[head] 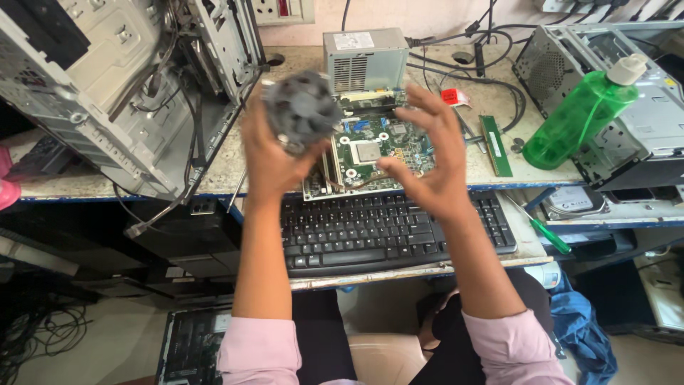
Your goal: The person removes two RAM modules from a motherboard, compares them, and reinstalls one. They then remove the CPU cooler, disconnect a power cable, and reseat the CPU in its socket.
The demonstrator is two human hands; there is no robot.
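My left hand [274,153] grips the fan [301,107] lifted above the board [370,153], leaving its chip [368,151] bare, while my right hand [427,160] hovers empty, fingers spread.

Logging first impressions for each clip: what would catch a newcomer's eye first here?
The left hand lifts a round grey cooler fan above a green motherboard lying at the middle of the bench, while the right hand hovers open beside it. A bright green water bottle leans against an open computer case at the right, and a black keyboard sits on the tray below.
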